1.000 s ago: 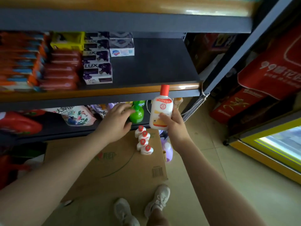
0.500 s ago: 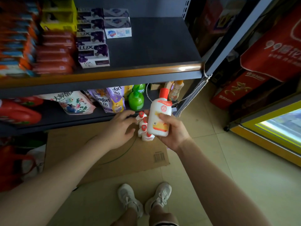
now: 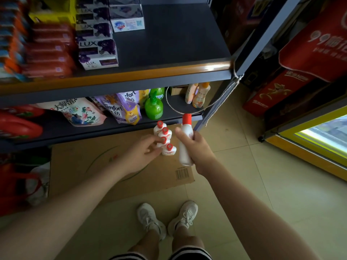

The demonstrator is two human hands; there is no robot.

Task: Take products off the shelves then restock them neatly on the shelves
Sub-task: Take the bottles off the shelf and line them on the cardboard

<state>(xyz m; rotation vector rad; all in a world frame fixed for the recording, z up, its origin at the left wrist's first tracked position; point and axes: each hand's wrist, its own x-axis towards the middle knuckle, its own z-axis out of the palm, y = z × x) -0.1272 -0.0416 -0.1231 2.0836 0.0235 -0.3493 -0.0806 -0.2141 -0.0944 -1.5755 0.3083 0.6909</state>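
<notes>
- Gripping a white bottle (image 3: pixel 185 147) round its body, the right hand (image 3: pixel 199 149) holds it cap-up, probably to stand it in line.
- Just left of it, four matching bottles (image 3: pixel 165 140) stand in a row on cardboard (image 3: pixel 90 166), parked off the shelf (image 3: pixel 169 40) above both hands.
- The left hand (image 3: pixel 142 156), fingers loosely extended and gripping nothing, touches that row, apparently steadying it.

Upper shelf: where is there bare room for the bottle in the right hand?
The upper shelf is bare from the soap boxes to its right post. Its left side is crowded. The right hand grips the white bottle.
</notes>
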